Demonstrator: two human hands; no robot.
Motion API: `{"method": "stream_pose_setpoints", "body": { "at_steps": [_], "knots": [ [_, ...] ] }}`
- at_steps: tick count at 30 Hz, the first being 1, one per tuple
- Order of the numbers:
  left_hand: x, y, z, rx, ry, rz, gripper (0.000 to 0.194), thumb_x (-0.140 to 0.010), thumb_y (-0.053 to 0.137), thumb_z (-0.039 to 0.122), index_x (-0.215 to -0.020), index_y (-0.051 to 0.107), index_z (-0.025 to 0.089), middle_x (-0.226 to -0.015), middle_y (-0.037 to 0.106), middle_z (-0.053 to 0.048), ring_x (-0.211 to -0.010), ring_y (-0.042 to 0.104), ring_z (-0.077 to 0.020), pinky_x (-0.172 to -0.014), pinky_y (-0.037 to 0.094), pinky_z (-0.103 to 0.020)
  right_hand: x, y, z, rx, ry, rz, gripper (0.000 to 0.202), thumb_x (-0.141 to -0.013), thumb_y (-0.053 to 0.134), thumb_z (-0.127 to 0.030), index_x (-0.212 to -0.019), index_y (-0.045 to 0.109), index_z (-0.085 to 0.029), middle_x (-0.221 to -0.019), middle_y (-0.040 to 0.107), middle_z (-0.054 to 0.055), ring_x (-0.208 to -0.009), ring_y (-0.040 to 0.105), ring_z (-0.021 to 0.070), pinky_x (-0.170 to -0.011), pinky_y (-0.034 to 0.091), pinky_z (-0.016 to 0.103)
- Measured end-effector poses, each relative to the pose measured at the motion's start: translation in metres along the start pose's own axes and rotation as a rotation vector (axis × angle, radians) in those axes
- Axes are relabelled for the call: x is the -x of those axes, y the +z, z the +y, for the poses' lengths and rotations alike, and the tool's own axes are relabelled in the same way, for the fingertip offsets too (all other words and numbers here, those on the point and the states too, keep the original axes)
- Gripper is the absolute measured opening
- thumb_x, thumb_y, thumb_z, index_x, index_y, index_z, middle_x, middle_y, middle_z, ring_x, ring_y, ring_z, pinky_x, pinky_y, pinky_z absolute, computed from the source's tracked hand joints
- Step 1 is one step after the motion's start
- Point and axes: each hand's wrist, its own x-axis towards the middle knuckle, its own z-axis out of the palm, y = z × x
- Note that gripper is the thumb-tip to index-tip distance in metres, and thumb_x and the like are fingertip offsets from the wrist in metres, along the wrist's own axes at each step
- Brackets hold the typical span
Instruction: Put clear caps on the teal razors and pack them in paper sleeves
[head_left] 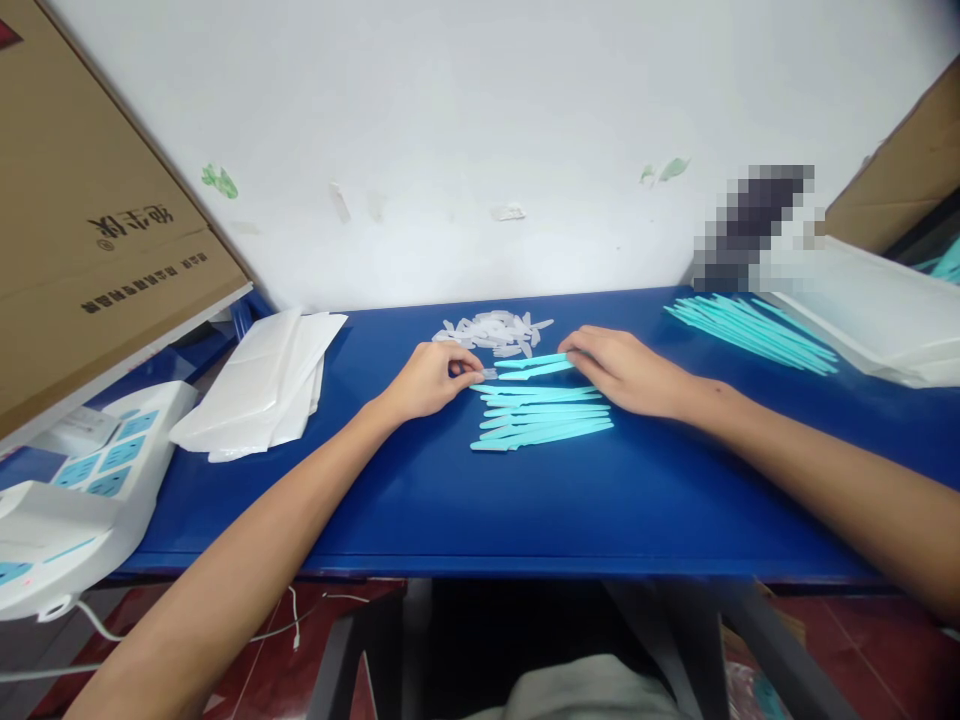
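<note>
On smooth blue table (420, 500), both hands (431, 380) pinching slim teal stick (536, 367)

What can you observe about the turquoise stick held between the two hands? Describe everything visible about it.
The turquoise stick is thin, flat and long, plastic by its look, with a small pale piece at its left end. It lies almost level just above the blue table. The left hand pinches the pale end; the right hand holds the other end. It sits behind a row of matching sticks and in front of a heap of small clear caps.
</note>
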Motion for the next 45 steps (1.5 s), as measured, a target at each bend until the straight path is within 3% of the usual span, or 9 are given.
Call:
{"method": "stream_pose_setpoints", "body": {
  "at_steps": [10, 33, 45],
  "knots": [
    [-0.0011, -0.0001, 0.0003, 0.003, -0.027, -0.013, 0.014, -0.089, 0.072, 0.031, -0.091, 0.08, 0.02, -0.087, 0.078, -0.003, -0.074, 0.062, -0.0159, -0.071, 0.046, -0.028, -0.0014, 0.0024, 0.0006, 0.008, 0.025, 0.099, 0.034, -0.103, 0.037, -0.036, -0.105, 0.065, -0.017, -0.106, 0.069, 0.014, -0.096, 0.065, 0.0285, -0.088, 0.048, 0.043],
    [-0.0017, -0.0007, 0.001, 0.009, -0.026, -0.017, 0.015, -0.089, 0.072, 0.031, -0.091, 0.081, 0.02, -0.085, 0.079, -0.003, -0.074, 0.064, -0.0161, -0.07, 0.047, -0.028, -0.0012, 0.0004, 0.0019, 0.025, -0.049, 0.127, 0.029, -0.102, 0.041, -0.036, -0.103, 0.064, -0.018, -0.1, 0.066, 0.012, -0.089, 0.062, 0.0257, -0.081, 0.046, 0.039],
    [-0.0015, -0.0001, -0.0012, 0.037, -0.023, -0.024, 0.014, -0.088, 0.073, 0.032, -0.091, 0.081, 0.021, -0.083, 0.077, -0.002, -0.073, 0.065, -0.0149, -0.073, 0.049, -0.027, -0.0021, 0.0037, 0.0, -0.023, -0.051, 0.082, 0.031, -0.101, 0.043, -0.038, -0.103, 0.066, -0.018, -0.101, 0.067, 0.013, -0.092, 0.063, 0.027, -0.083, 0.047, 0.04]
  ]
}}
